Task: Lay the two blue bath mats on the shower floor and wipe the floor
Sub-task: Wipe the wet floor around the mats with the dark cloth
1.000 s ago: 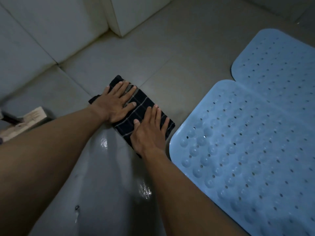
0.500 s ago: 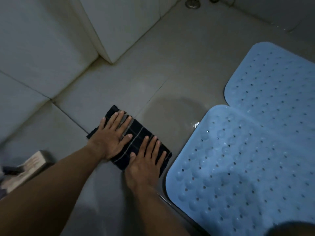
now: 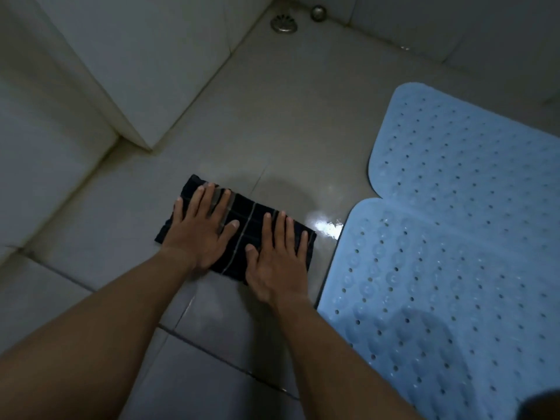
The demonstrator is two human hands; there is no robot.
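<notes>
Down on the shower floor (image 3: 272, 131), the person leans in over both arms, and it's all palms at the moment. The left hand (image 3: 197, 231) and the right hand (image 3: 277, 256) lie side by side on a folded dark cloth (image 3: 251, 219) with pale stripes. No closed grip on either side: fingers straight and spread wide, pressing the cloth flat onto the tile.

Both blue mats are already down on the right. The near mat (image 3: 439, 298) fills the near right, and the far mat (image 3: 469, 153) lies beyond it. Their edges meet, though whether they overlap I can't tell. So I'd call this the wiping stage.

Now the hazards. A wet sheen (image 3: 324, 228) gleams on the tile just between the cloth's right end and the near mat's rim. With weight through flat palms on slick tile, the cloth could skate away and take the hands with it. A stroke to the right could also catch the mat's edge and shove or curl it out of place. And since nothing is pinched, the folds may bunch up under a hard push. Far off by the wall sits the drain (image 3: 284, 24), with plenty of floor between it and the cloth.
</notes>
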